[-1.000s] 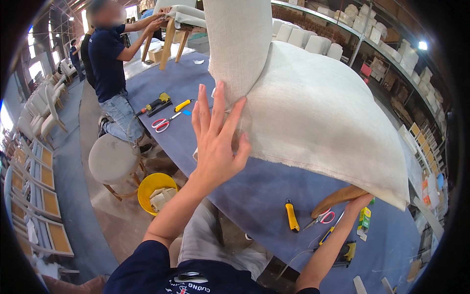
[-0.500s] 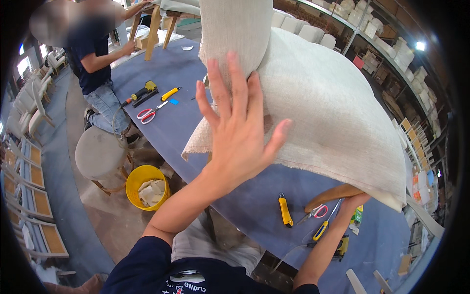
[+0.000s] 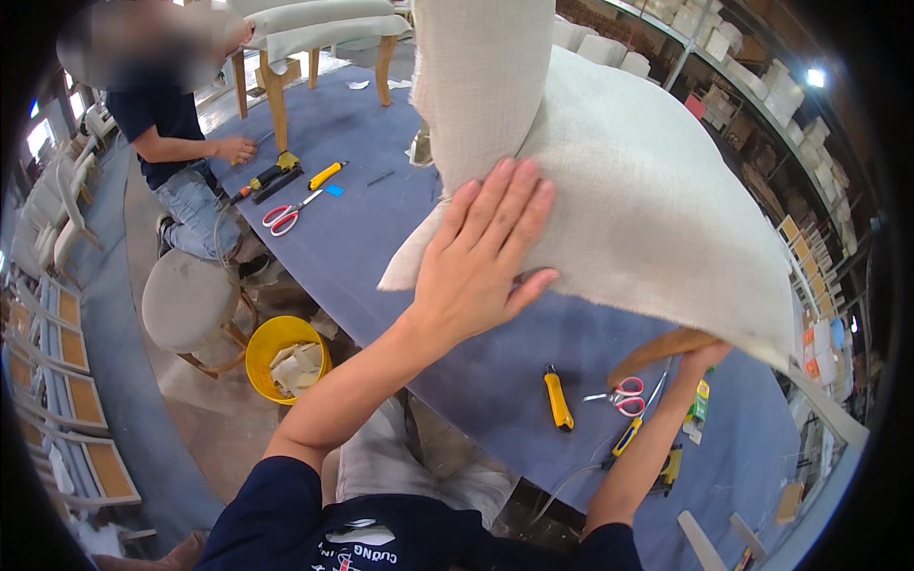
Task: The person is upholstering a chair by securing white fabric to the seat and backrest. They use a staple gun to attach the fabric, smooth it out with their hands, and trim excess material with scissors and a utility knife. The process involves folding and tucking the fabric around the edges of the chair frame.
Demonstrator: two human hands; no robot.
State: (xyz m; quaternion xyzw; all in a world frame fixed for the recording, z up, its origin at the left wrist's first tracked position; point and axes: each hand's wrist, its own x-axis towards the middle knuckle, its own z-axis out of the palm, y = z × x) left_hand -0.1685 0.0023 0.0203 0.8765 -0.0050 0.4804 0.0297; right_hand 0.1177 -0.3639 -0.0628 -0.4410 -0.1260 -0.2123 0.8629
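A chair draped in beige linen-like fabric (image 3: 657,205) stands on the blue-grey table, its tall covered back (image 3: 486,76) rising at the top. My left hand (image 3: 490,243) lies flat on the fabric where seat meets back, fingers stretched and close together, holding nothing. A frayed fabric edge hangs loose beside that wrist. At the right, my right hand (image 3: 705,358) is closed at the upper end of a curved wooden leg (image 3: 662,350), below the fabric's edge; its fingertips are hidden. Close by lie red-handled scissors (image 3: 628,395), a yellow-handled tool (image 3: 628,436) and a yellow utility knife (image 3: 559,398).
A staple gun (image 3: 276,178), more scissors (image 3: 282,219) and a second yellow knife (image 3: 327,175) lie on the table's left. A co-worker (image 3: 167,133) kneels beside another chair (image 3: 328,29). Below the table edge are a round stool (image 3: 190,300) and a yellow bucket (image 3: 276,333) of scraps.
My left hand has come down flat on the fabric, its spread fingers drawing together. The co-worker's lower hand has dropped to the table. The view has shifted, showing more of the other chair.
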